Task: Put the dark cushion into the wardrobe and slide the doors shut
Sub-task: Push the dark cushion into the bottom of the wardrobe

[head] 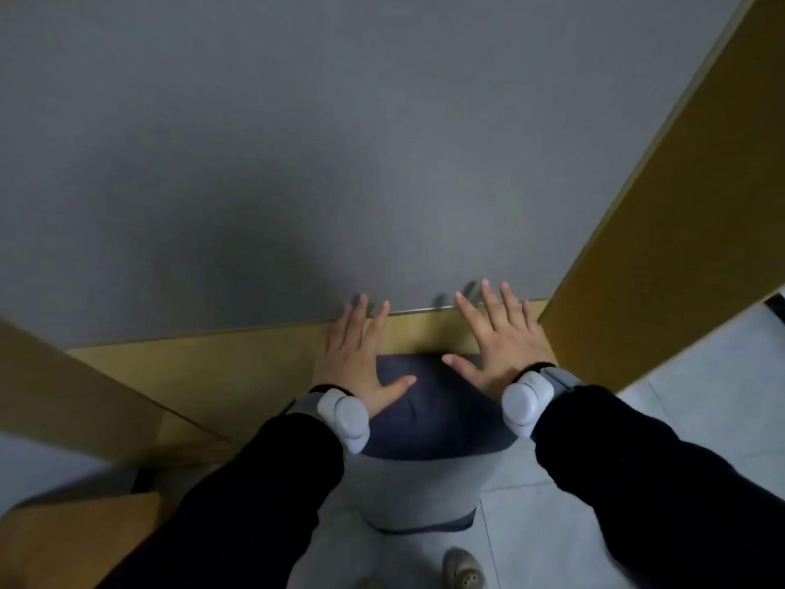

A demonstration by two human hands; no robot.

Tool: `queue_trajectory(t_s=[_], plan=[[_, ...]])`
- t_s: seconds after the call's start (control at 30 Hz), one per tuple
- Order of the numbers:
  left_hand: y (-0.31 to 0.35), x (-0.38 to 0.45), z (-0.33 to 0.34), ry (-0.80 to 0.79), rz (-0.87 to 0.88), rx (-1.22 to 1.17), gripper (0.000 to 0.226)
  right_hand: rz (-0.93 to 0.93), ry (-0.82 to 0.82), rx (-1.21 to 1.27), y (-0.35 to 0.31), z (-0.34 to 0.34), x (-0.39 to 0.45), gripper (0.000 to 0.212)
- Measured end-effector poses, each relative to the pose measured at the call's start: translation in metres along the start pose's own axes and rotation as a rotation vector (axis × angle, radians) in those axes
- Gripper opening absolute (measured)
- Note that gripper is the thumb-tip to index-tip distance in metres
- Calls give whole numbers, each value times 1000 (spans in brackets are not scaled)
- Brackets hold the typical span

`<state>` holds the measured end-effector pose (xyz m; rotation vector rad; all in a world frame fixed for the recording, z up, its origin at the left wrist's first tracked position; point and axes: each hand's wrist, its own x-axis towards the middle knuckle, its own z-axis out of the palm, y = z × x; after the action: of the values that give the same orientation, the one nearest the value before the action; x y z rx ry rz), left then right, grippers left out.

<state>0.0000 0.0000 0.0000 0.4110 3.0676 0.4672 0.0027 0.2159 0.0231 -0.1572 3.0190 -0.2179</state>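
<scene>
Pressing down on dark cushion, both hands flat, fingers spread, nothing gripped. Left hand on cushion's left part, right hand on its right part; fingertips of both reach grey back panel. Cushion lies on wooden wardrobe shelf, front edge overhanging. Wooden side panel just right of right hand. Pale wrist devices above black sleeves.
</scene>
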Motion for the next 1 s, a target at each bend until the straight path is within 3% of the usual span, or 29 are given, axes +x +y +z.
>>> queue_trajectory(t_s=[0.23, 0.6, 0.83, 0.9, 1.0], plan=[[-14, 3, 66, -143, -14, 34, 111, 53, -168, -9, 12, 70, 2, 94], [-32, 46, 127, -580, 17, 123, 136, 91, -465, -14, 31, 130, 34, 123], [-35, 45, 134, -635, 88, 282, 144, 56, -555, -86, 25, 131, 34, 133], [-34, 43, 140, -634, 91, 309, 133, 40, -601, -134, 20, 131, 35, 129], [-28, 41, 150, -591, 134, 300, 81, 38, -585, -152, 14, 132, 33, 84]])
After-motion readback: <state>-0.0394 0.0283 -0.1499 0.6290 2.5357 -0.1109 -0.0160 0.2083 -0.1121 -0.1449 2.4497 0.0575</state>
